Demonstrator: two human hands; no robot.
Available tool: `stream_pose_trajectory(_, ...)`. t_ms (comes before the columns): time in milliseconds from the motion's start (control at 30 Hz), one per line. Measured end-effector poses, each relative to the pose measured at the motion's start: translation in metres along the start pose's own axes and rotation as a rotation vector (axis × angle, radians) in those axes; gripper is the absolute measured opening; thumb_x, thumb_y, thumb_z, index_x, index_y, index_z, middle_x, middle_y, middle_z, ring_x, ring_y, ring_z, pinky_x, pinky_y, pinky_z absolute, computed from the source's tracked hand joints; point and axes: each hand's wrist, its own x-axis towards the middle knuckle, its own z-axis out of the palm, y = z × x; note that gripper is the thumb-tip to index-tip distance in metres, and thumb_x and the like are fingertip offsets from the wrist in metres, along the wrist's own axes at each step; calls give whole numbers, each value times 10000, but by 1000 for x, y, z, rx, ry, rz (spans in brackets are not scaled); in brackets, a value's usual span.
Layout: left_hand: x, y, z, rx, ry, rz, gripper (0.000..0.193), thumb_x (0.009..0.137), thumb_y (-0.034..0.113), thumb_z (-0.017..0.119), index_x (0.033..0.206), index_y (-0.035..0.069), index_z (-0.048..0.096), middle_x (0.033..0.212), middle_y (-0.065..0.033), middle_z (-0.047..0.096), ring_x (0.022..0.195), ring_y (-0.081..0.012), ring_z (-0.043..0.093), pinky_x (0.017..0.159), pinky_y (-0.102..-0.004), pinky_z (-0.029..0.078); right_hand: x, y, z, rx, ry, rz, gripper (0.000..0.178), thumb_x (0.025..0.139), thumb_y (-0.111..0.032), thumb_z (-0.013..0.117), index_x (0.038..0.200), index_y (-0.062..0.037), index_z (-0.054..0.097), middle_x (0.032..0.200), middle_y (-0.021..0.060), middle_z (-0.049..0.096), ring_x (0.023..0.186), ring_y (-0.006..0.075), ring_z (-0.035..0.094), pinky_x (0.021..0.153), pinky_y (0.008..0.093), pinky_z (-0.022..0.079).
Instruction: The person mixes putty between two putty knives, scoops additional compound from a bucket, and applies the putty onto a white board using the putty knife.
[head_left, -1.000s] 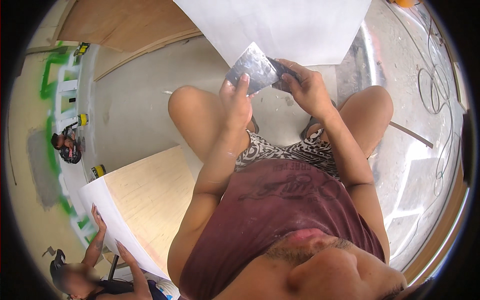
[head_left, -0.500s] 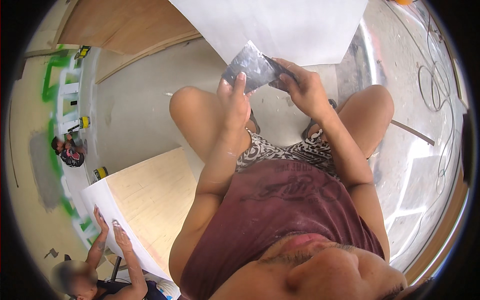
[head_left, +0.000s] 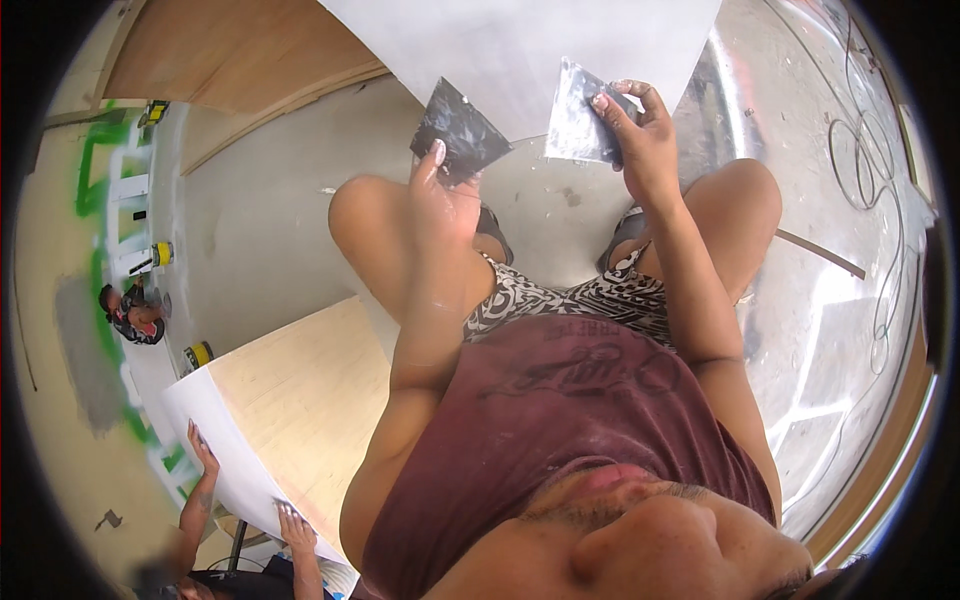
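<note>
My left hand [head_left: 447, 195] is closed on a thin, dark square putty spreader [head_left: 462, 128] streaked with white, the thumb pressed flat on its face. A second putty spreader [head_left: 580, 118], bright and smeared white, is pinched in my right hand [head_left: 645, 135] by its right side. Both spreaders are raised in front of my knees, apart from each other. Just beyond them stands a large white panel [head_left: 540, 55]; I cannot tell whether either blade touches it.
Brown plywood [head_left: 240, 55] stands at the far left. Near left, a co-worker's hands [head_left: 297, 527] rest on a white-edged board [head_left: 300, 400]. Another person [head_left: 133, 315] sits farther off. A loose cable [head_left: 865, 180] and a thin strip [head_left: 820, 253] lie on the floor at right.
The two spreaders, together half a second ago, are now apart. My left hand has moved left, my right hand right and away from me. The co-worker's right hand has slid along the board.
</note>
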Motion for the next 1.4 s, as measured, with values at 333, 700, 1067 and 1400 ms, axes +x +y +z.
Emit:
stream_pose_trajectory(333,-10,-35,11,-21,-83,-168,223,952,103,570,1174,84,566,1050,-30,658,901,-135,645,685,-273,524,-22,8,32,479,-387,381,562,1010,-514,391,1296,-48,518,1162,85,618,1045,171,592,858,339,544)
stream_pose_trajectory(700,-11,-21,15,120,-33,-7,279,945,91,569,1216,77,505,1136,-68,607,1001,-197,619,783,-364,531,-26,7,30,165,-376,179,279,976,-211,588,1112,30,619,957,101,697,894,181,685,708,299,586)
stream_pose_trajectory(1067,-11,-23,8,283,-49,95,248,966,111,570,1199,79,494,1156,-66,599,1022,-190,610,841,-413,543,-22,-2,26,-110,-460,149,255,994,-129,530,1204,6,582,998,75,675,856,136,669,686,281,559)
stream_pose_trajectory(1400,-10,-20,14,481,-104,197,293,960,83,542,1234,25,460,1165,-123,574,999,-211,619,789,-382,571,-23,0,25,-72,-496,228,228,980,-157,569,1110,26,602,890,112,695,819,149,679,696,289,567)
